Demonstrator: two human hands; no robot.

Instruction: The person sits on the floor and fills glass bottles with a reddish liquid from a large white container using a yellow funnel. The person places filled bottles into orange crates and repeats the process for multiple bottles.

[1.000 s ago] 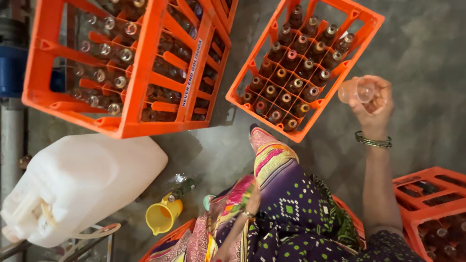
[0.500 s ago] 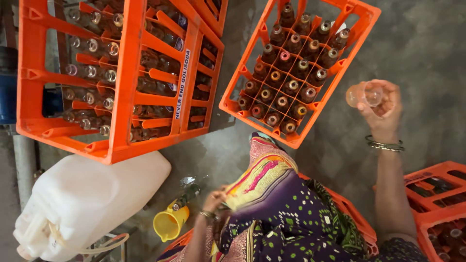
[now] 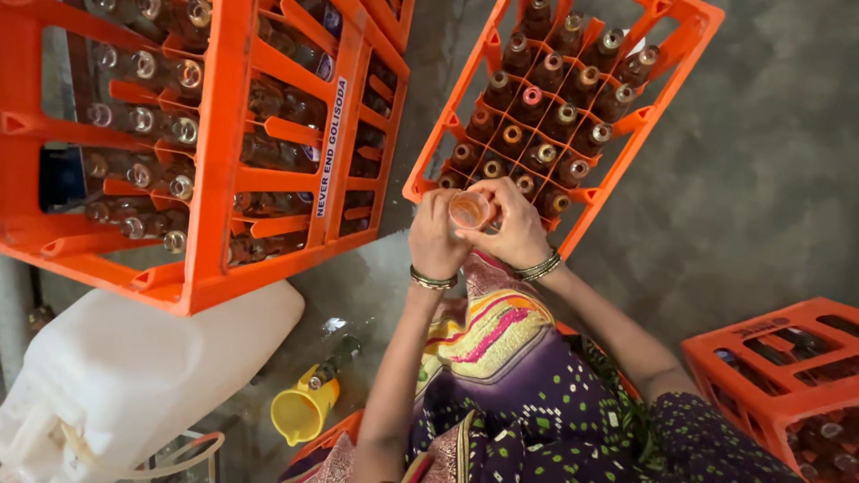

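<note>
Bottle (image 3: 470, 210) of orange drink between hands

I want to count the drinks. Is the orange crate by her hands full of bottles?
Almost full. The orange crate has bottle tops in nearly every slot; the near corner is hidden behind both hands, the left hand and right hand, holding one bottle.

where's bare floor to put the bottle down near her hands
Widest bare floor lies right of the tilted crate, above the corner crate. A narrower strip runs between the stacked crates, the white jerrycan and her knee. By the yellow jug it is crowded. Both hands, left and right, hold the bottle.
</note>
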